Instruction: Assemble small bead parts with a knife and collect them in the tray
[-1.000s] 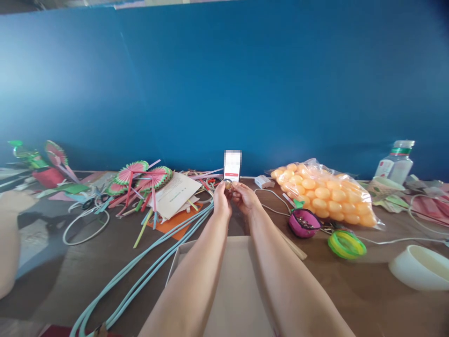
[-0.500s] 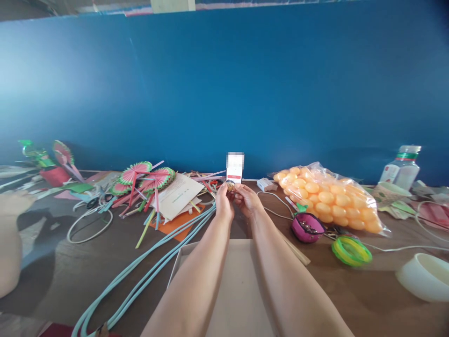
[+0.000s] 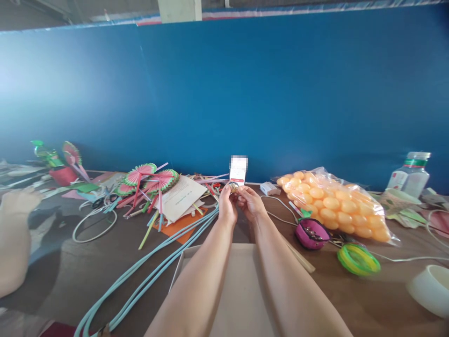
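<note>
Both hands meet in front of a lit phone (image 3: 237, 174) that stands upright near the blue wall. Between their fingertips is a small round gold-coloured piece (image 3: 233, 186), too small to name. My left hand (image 3: 228, 207) grips it from the left side, fingers closed. From the right, my right hand (image 3: 250, 202) pinches at its edge with thumb and fingertips; the other fingers curl under and are partly hidden. Below my forearms lies a shallow beige box lid or tray (image 3: 240, 290).
Left are pale blue tubes (image 3: 140, 276), pink-green paper fans (image 3: 163, 180), papers (image 3: 182, 199) and another person's hand (image 3: 21, 201). Right are a bag of orange balls (image 3: 336, 203), a purple pouch (image 3: 312, 234), green rings (image 3: 358, 260), a white bowl (image 3: 430, 290) and a bottle (image 3: 409, 175).
The view has shifted slightly, so the whole scene sits a little further right and lower. My hands keep hold of the gold-coloured piece in front of the phone.
</note>
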A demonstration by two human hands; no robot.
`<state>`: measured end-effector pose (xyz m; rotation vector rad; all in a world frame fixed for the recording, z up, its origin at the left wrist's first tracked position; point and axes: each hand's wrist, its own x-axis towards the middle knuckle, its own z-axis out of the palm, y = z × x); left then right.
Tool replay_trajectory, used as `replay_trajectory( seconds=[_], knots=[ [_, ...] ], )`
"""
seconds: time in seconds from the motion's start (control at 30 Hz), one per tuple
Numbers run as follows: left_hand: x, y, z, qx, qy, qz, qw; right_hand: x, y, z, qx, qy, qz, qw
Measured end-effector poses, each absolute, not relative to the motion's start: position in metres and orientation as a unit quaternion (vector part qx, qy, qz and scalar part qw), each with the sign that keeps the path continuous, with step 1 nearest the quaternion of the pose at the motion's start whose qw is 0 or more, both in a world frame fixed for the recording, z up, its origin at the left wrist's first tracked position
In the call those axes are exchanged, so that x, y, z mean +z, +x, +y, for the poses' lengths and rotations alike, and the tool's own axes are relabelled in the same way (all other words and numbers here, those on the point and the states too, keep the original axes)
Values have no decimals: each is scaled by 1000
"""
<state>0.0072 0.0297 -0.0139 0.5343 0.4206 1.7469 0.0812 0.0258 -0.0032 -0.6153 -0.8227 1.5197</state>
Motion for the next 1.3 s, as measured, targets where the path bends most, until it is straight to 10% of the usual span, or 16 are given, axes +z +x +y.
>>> replay_trajectory(
  seconds=[1.3],
  knots=[
    [-10,7,26,751,199,203,596,-4,77,26,631,-285,-356,627]
  ],
)
